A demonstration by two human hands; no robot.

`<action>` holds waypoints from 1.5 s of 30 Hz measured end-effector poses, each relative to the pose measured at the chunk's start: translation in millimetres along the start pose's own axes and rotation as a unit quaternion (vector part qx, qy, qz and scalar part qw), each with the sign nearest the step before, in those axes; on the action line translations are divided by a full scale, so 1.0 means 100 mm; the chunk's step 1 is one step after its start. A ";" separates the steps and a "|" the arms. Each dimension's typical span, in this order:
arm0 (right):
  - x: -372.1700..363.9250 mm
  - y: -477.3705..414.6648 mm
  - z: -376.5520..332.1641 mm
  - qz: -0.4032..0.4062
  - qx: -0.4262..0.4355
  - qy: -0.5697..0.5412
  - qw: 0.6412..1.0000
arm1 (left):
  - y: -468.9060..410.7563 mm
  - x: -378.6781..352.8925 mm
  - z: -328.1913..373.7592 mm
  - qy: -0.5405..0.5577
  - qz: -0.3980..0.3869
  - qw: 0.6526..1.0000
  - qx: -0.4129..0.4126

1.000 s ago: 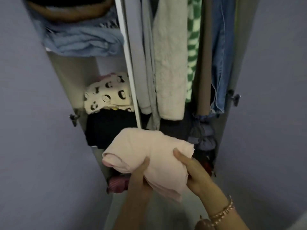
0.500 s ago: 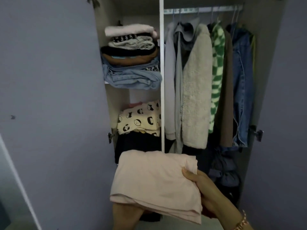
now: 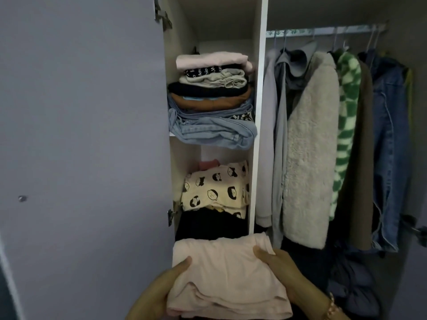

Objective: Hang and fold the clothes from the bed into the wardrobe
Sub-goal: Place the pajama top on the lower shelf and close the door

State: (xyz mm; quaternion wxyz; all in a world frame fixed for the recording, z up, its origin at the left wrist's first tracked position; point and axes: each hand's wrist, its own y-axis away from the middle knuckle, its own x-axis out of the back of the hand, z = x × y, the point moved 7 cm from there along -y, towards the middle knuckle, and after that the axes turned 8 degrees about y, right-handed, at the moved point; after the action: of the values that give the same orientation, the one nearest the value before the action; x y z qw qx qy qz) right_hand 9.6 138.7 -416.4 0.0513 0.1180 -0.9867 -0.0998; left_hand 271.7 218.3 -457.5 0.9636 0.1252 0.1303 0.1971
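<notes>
I hold a folded pale pink garment (image 3: 226,276) in front of the open wardrobe (image 3: 258,135), low in the head view. My left hand (image 3: 161,289) grips its left edge with the thumb on top. My right hand (image 3: 279,266) grips the right edge, thumb over the cloth. The garment hangs just below the lower shelf compartment, where a cream top printed with faces (image 3: 215,192) lies on dark clothes. The upper shelf carries a stack (image 3: 212,88) with another pink piece on top and blue jeans at the bottom.
The left wardrobe door (image 3: 80,146) stands open close beside the garment. Right of the white divider, a grey hoodie, a fleece coat (image 3: 309,153), a green checked top and a denim jacket (image 3: 388,146) hang from the rail. Dark bundled clothes (image 3: 353,285) lie on the wardrobe floor.
The view has tilted up and closer, so both shelves and the rail show. The pink garment now lies flatter between my hands, and my left thumb has come onto its top.
</notes>
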 end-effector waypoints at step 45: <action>-0.75 -3.98 -1.81 0.220 0.209 0.675 0.672 | -3.85 -1.26 2.13 -0.663 0.194 0.674 -0.261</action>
State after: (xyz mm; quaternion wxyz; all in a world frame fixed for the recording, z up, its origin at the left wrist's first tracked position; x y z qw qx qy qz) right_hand 193.5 -255.4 -328.9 0.6982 -0.0600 -0.6754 0.2297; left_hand 357.1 -217.1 -345.3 0.7306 -0.0108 -0.6268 0.2705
